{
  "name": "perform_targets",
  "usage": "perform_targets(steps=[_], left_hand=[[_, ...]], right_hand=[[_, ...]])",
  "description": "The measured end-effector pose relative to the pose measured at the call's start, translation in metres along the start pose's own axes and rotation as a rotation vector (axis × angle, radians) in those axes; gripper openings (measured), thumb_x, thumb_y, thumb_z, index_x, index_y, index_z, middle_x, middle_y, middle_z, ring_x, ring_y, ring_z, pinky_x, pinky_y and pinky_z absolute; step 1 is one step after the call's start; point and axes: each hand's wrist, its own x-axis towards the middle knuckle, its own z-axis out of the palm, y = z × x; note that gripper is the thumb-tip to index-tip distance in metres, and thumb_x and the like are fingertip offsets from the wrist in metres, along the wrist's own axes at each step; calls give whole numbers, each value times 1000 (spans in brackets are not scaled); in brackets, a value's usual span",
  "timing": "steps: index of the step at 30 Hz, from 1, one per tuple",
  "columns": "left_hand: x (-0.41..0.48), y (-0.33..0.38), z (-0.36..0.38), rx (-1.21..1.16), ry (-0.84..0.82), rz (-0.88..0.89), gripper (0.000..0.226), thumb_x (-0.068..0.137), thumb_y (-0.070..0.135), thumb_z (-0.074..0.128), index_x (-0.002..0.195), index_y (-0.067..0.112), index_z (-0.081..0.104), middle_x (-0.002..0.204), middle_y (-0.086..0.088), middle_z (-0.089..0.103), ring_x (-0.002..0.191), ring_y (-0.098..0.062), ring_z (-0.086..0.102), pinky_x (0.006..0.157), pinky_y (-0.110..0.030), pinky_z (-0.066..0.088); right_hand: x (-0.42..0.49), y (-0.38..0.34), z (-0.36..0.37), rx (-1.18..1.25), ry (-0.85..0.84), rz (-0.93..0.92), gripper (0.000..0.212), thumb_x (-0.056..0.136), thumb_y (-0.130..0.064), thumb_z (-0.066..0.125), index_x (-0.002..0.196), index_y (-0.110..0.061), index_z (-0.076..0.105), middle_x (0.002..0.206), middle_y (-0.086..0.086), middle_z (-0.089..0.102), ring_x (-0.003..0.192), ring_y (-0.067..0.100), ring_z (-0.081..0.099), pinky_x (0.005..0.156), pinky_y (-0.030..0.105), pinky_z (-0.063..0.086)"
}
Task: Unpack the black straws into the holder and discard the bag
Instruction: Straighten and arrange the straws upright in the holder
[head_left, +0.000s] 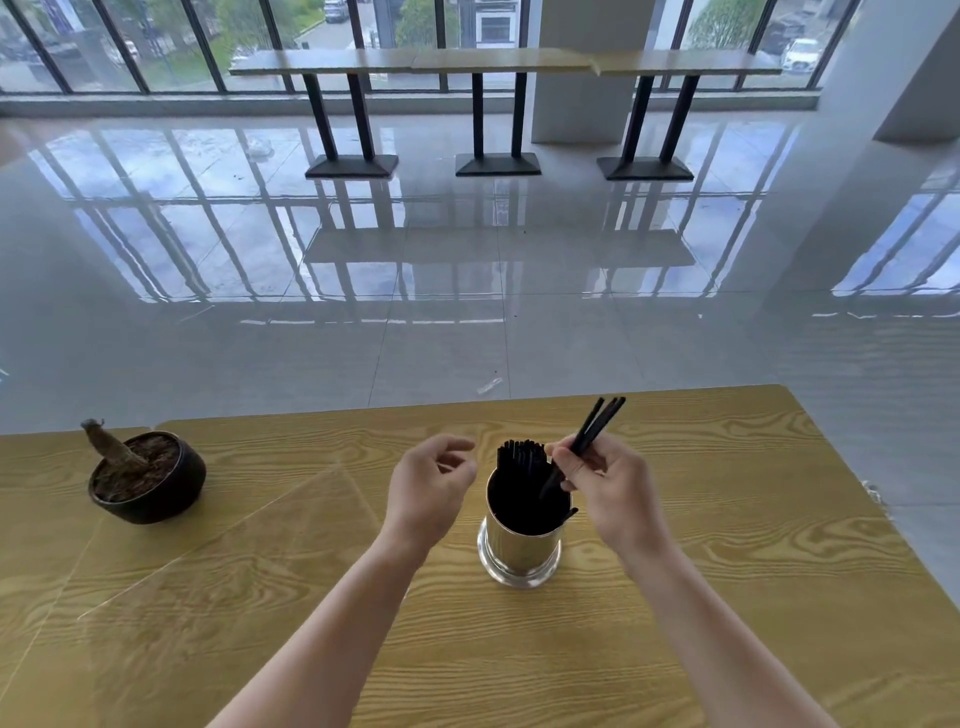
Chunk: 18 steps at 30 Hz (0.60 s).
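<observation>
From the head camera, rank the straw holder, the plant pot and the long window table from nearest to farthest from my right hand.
1. Straw holder: just left of the right hand, which holds black straws.
2. Plant pot: far left on the wooden table.
3. Long window table: across the floor, by the windows.
</observation>
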Motion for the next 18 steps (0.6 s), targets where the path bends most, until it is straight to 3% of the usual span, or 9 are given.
perform_targets(steps=[3, 6, 8, 11, 14, 18], left_hand=[[-9, -15, 14, 172, -16, 37, 38, 81, 23, 77, 117, 28, 67, 91, 10, 67, 80, -6, 65, 73, -24, 56], [-15, -19, 25, 278, -8, 95, 48, 80, 27, 77, 125, 30, 62, 94, 13, 63, 78, -3, 61, 68, -15, 46], [-14, -18, 28, 290, -3, 92, 49, 82, 28, 75, 129, 28, 60, 96, 12, 61, 79, -4, 60, 70, -18, 48], [-12, -16, 31, 276, 5, 71, 51, 84, 28, 72, 133, 26, 57, 98, 10, 61, 80, -5, 61, 74, -23, 52], [-9, -15, 32, 270, 18, 66, 56, 85, 27, 71, 138, 25, 53, 101, 9, 60, 82, -6, 61, 78, -28, 54], [-6, -14, 35, 285, 21, 67, 58, 88, 28, 68, 142, 23, 49, 107, 5, 59, 91, -13, 60, 86, -33, 53]], right_hand=[[2, 12, 13, -183, 28, -15, 8, 87, -21, 77, 83, -27, 74, 85, -7, 70, 80, 14, 70, 70, 31, 60], [4, 15, 22, -389, 16, -38, 13, 83, -27, 81, 77, -33, 71, 76, -17, 68, 72, -2, 65, 60, 21, 51], [4, 16, 27, -485, -16, -39, 11, 81, -28, 81, 78, -34, 72, 72, -21, 68, 70, -4, 64, 56, 16, 46], [2, 17, 32, -573, -62, -58, 7, 83, -26, 78, 90, -27, 76, 79, -14, 72, 79, 12, 67, 61, 24, 48], [1, 16, 30, -593, -56, -93, 18, 83, -27, 78, 100, -22, 75, 88, -7, 71, 86, 17, 64, 74, 35, 53], [-2, 13, 23, -571, 97, -215, 47, 83, -22, 81, 127, -15, 63, 104, -7, 63, 89, 11, 59, 79, 27, 52]])
